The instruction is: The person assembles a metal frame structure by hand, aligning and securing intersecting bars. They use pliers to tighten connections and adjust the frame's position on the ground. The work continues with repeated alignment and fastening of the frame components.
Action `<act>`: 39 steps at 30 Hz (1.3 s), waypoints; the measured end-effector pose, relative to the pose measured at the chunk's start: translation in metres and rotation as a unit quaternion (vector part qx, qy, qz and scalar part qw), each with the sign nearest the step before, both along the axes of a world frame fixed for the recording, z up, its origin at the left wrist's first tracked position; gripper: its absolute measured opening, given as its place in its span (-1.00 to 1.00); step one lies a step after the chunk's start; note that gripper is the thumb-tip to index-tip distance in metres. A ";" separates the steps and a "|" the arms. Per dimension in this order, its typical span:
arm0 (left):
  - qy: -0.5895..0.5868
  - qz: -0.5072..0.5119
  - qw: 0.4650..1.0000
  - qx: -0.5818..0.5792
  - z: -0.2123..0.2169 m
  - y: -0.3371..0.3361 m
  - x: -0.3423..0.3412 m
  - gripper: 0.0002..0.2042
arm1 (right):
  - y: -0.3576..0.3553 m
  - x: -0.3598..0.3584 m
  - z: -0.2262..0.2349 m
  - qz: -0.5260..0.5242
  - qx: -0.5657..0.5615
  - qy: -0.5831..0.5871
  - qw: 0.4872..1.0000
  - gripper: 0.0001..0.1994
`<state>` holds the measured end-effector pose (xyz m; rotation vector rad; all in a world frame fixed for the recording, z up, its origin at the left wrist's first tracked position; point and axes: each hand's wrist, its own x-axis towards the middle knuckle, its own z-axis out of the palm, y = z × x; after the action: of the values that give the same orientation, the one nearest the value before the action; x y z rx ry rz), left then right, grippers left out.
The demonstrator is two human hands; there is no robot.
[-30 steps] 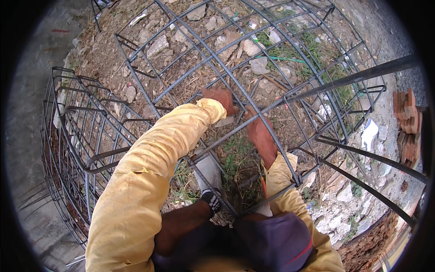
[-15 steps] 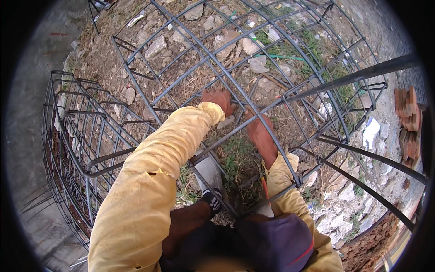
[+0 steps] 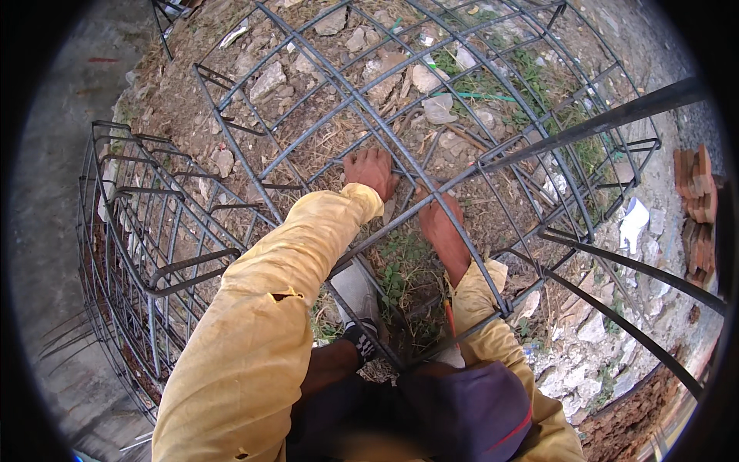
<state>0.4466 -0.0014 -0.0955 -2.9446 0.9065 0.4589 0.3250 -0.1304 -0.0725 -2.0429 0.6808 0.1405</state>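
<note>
One left cage (image 3: 146,190): lying left of the central cage (image 3: 356,94), its bent bar ends jutting out; a leg passing between the two could be catching on them.

Torn yellow sleeve (image 3: 254,331): crossing above the central cage's near edge; its gaping rip could be snagging on a bar end and jerking the arm.

Grey shoe (image 3: 352,289): standing at the central cage's near corner, a bar running across above it; a careless turn of the foot could be causing a trip.

Left hand (image 3: 373,171): resting low among the central cage's middle bars, fingers bending; whether they are clamping on anything, I cannot tell.

Right hand (image 3: 440,214): sitting just right of the left hand, beneath a long bar of the central cage; its fingers are mostly hiding, so their state cannot be told. Should the steel be shifting, that bar could be pinching it.

Concrete strip (image 3: 61,154): running along the far left, beyond both cages.

Rubble ground (image 3: 177,85): spreading beneath the central cage, carrying stones, dry grass and weeds; its lumps could be letting the steel rock.

Orange bricks (image 3: 697,181): standing stacked right of the central cage.
</note>
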 end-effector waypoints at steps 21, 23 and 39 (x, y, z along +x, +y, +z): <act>0.036 -0.147 0.985 0.082 0.023 0.023 0.012 -0.52 | 0.000 -0.003 -0.014 -0.004 0.023 -0.023 0.999 -0.65; 0.038 -0.148 0.976 0.157 0.037 0.012 0.016 -0.43 | 0.001 -0.003 -0.013 -0.007 0.022 -0.031 0.999 -0.64; 0.113 -0.089 0.976 0.166 0.030 -0.010 0.023 -0.48 | 0.005 -0.003 -0.014 -0.021 -0.006 -0.053 0.998 -0.71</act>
<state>0.4699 -0.0118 -0.0651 -2.5194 0.9922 0.8548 0.3217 -0.1250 -0.0868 -2.0302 0.6586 0.0045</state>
